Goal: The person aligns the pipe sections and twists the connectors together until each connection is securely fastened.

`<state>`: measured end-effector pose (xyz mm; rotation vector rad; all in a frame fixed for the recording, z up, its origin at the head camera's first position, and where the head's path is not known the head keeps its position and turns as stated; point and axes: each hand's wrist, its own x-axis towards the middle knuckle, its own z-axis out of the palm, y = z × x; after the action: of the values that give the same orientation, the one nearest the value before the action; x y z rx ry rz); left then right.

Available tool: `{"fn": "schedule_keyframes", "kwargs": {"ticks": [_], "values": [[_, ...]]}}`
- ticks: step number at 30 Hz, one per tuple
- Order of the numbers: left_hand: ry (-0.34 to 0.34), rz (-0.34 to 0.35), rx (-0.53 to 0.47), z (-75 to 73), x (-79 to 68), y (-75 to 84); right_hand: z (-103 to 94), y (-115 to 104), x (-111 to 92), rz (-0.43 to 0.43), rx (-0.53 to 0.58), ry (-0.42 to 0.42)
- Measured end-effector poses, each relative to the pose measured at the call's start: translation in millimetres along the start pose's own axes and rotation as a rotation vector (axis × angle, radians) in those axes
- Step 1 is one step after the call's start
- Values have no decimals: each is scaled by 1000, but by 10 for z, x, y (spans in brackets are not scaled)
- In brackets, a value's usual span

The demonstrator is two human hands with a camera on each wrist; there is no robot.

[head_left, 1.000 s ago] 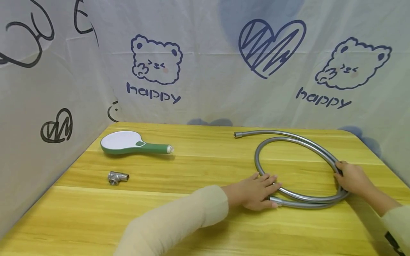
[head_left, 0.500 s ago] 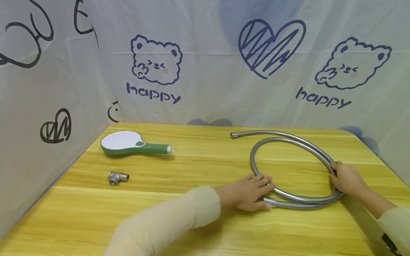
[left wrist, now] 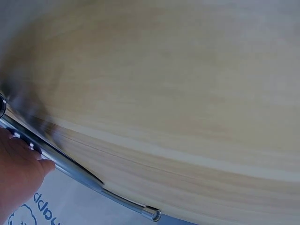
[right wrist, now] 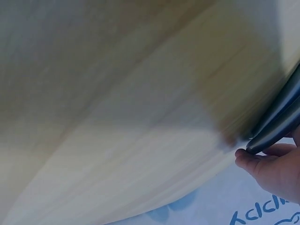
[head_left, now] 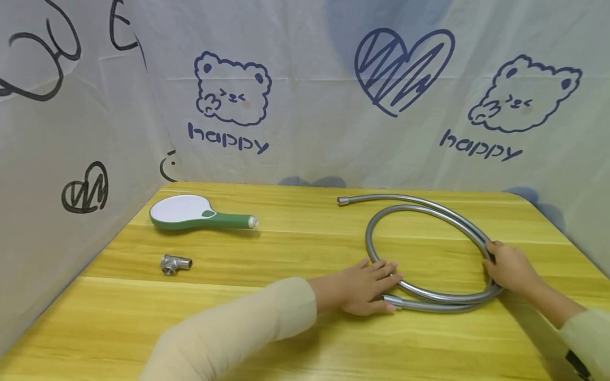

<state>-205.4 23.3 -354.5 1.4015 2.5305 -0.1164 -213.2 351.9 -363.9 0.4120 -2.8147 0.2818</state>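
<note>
A grey metallic shower hose (head_left: 429, 293) lies in a loop on the right half of the table. One end fitting (head_left: 343, 201) points left near the far edge; the other sits at the front beside my left thumb. My left hand (head_left: 364, 288) rests on the loop's left side with fingers extended across it. On the right side of the loop, my right hand (head_left: 510, 267) grips the hose strands. The right wrist view shows fingers and thumb (right wrist: 253, 161) around the dark strands. In the left wrist view the hose (left wrist: 70, 166) runs past my left hand.
A green and white shower head (head_left: 181, 211) lies at the back left of the wooden table (head_left: 267, 254). A metal tee fitting (head_left: 175, 264) is in front of it. White cloth walls (head_left: 305, 106) with drawings stand behind the table and along its left side.
Both hands and the looped hose have slid a little to the left across the table. The shower head and tee fitting have not moved.
</note>
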Motion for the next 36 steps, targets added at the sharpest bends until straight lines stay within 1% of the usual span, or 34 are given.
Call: {"fn": "schedule_keyframes", "kwargs": {"ticks": [7, 16, 23, 26, 33, 36], "values": [[-6, 0, -5, 10, -75, -22, -7, -67, 27, 48, 32, -69], [-7, -7, -7, 31, -173, -56, 31, -152, 21, 47, 53, -52], [11, 3, -8, 63, -244, -131, 62, -248, 1, 32, 63, -48], [12, 5, -15, 73, -276, -154, 77, -276, -5, 33, 86, -65], [11, 4, -18, 78, -344, -175, 95, -298, 6, 56, 128, -161], [9, 0, -21, 76, -379, -184, 104, -339, 8, 63, 142, -166]]}}
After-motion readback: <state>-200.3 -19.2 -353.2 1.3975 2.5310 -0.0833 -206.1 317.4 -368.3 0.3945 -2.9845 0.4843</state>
